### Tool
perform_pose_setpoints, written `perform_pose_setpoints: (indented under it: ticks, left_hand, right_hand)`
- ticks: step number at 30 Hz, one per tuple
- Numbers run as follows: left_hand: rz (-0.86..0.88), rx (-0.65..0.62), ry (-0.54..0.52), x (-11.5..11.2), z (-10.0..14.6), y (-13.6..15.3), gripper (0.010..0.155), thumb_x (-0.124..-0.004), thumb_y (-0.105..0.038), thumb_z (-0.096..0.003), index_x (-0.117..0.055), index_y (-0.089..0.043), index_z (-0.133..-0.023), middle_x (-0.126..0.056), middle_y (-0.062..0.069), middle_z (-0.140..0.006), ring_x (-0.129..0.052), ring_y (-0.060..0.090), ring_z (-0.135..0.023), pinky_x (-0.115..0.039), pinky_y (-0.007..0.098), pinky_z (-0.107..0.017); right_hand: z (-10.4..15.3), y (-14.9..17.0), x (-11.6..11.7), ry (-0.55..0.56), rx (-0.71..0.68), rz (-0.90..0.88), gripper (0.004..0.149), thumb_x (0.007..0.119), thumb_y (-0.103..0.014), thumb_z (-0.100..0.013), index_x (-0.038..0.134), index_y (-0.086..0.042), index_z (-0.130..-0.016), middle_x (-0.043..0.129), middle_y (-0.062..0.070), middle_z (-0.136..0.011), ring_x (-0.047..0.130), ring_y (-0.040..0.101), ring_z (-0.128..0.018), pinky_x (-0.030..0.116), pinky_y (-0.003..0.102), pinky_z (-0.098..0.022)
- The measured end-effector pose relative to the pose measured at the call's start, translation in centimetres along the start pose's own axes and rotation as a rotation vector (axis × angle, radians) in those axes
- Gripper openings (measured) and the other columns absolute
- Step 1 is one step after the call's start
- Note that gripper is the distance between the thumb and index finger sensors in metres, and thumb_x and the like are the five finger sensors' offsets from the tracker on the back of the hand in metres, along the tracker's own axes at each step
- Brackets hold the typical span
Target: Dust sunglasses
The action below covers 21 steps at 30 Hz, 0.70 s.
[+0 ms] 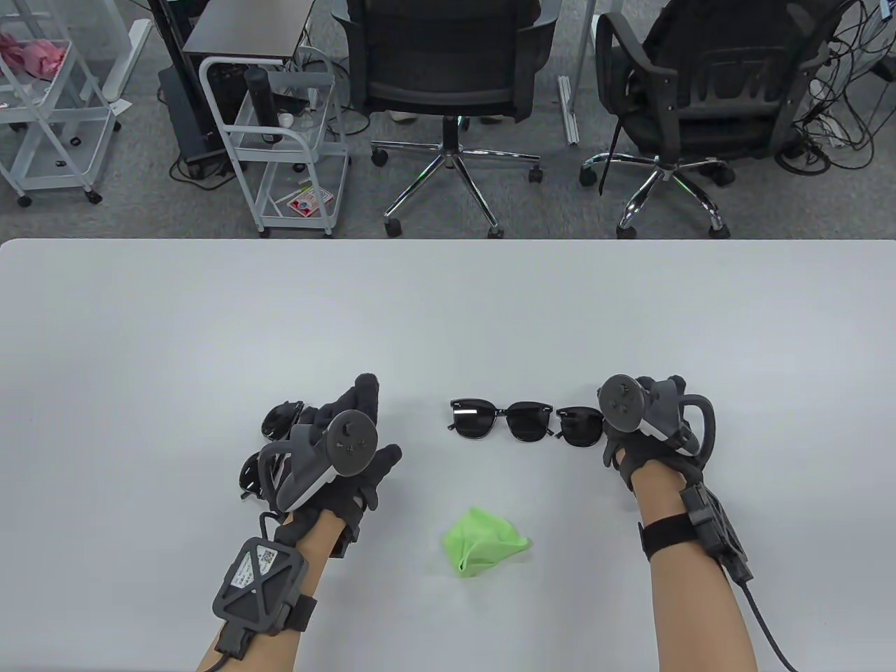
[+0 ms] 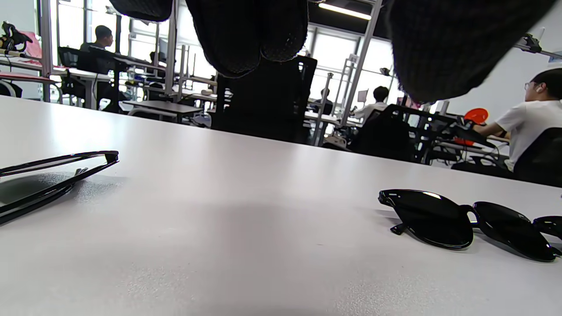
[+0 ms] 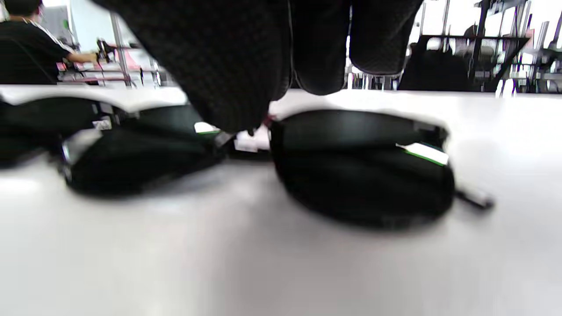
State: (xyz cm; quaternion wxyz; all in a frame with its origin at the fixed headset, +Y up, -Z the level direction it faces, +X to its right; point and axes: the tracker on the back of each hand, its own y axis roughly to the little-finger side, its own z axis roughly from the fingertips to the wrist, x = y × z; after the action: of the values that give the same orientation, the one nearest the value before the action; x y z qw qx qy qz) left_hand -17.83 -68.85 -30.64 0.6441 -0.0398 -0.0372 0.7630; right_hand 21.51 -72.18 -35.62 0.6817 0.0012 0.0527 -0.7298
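Note:
Three pairs of black sunglasses lie on the white table (image 1: pixel 448 315). One pair (image 1: pixel 500 420) is in the middle, also seen low on the right in the left wrist view (image 2: pixel 432 219). A second pair (image 1: pixel 581 425) lies just right of it, its right half hidden under my right hand (image 1: pixel 630 420). In the right wrist view my fingers (image 3: pixel 219 66) hang down onto this pair (image 3: pixel 364 171) near its bridge, with no grip showing. The third pair (image 1: pixel 276 448) lies partly under my left hand (image 1: pixel 378 420), which hovers with fingers (image 2: pixel 250 35) spread and holds nothing. A crumpled green cloth (image 1: pixel 483 542) lies near the front, between my hands.
Beyond the table's far edge stand two black office chairs (image 1: pixel 455 77), a white wire cart (image 1: pixel 280 140) and another white cart (image 1: pixel 49 105). Cables lie on the floor at far right (image 1: pixel 840 126).

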Motion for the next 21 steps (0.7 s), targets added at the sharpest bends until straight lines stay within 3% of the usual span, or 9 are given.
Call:
perform_pose_setpoints:
  ticks: [2, 5, 8, 13, 16, 21]
  left_hand:
    - [0.005, 0.003, 0.013, -0.2, -0.2, 0.1, 0.099, -0.083, -0.064, -0.0328, -0.029, -0.031, -0.108, -0.056, -0.010, -0.112, -0.073, 0.023, -0.100, -0.052, 0.058, -0.076]
    - [-0.008, 0.005, 0.025, -0.4, -0.5, 0.1, 0.098, -0.083, -0.064, -0.0327, -0.029, -0.031, -0.108, -0.056, -0.009, -0.112, -0.072, 0.023, -0.100, -0.052, 0.058, -0.076]
    - [-0.013, 0.008, 0.032, -0.5, -0.6, 0.2, 0.098, -0.083, -0.064, -0.0327, -0.030, -0.031, -0.108, -0.056, -0.010, -0.111, -0.073, 0.024, -0.100, -0.052, 0.058, -0.076]
    - [-0.018, 0.020, 0.038, -0.5, -0.6, 0.4, 0.098, -0.083, -0.064, -0.0327, -0.031, -0.031, -0.108, -0.057, -0.009, -0.111, -0.073, 0.024, -0.100, -0.052, 0.058, -0.076]
    - [-0.023, 0.033, 0.037, -0.4, -0.6, 0.7, 0.097, -0.083, -0.064, -0.0327, -0.032, -0.032, -0.108, -0.058, -0.010, -0.111, -0.073, 0.023, -0.101, -0.052, 0.058, -0.076]
    - [-0.015, 0.061, 0.023, 0.6, -1.1, 1.5, 0.089, -0.083, -0.062, -0.0340, -0.042, -0.035, -0.108, -0.063, -0.012, -0.110, -0.072, 0.023, -0.102, -0.052, 0.058, -0.076]
  right_hand:
    - [1.0, -0.6, -2.0, 0.058, -0.014, -0.064, 0.058, 0.096, -0.028, -0.036, 0.084, -0.013, -0.090, 0.080, 0.017, -0.099, 0.078, 0.046, -0.090, 0.046, 0.072, -0.061]
    - [2.2, -1.6, -3.9, 0.076, -0.032, -0.180, 0.062, 0.087, -0.039, -0.043, 0.076, -0.010, -0.097, 0.074, 0.021, -0.102, 0.074, 0.049, -0.091, 0.047, 0.072, -0.060]
    - [3.6, -3.1, -4.8, 0.025, -0.053, -0.334, 0.076, 0.077, -0.050, -0.048, 0.056, -0.004, -0.105, 0.052, 0.028, -0.110, 0.052, 0.055, -0.097, 0.038, 0.074, -0.059]
    - [5.4, -4.8, -3.5, 0.015, -0.119, -0.323, 0.083, 0.070, -0.056, -0.048, 0.045, -0.004, -0.107, 0.041, 0.028, -0.111, 0.040, 0.056, -0.098, 0.035, 0.074, -0.059]
    - [5.6, -4.6, -2.1, -0.068, -0.115, -0.384, 0.085, 0.066, -0.058, -0.048, 0.041, -0.003, -0.108, 0.035, 0.029, -0.111, 0.033, 0.057, -0.097, 0.032, 0.074, -0.058]
    - [5.5, -4.2, -1.7, -0.074, -0.119, -0.432, 0.085, 0.066, -0.058, -0.048, 0.041, -0.002, -0.107, 0.034, 0.029, -0.111, 0.032, 0.058, -0.096, 0.030, 0.074, -0.058]
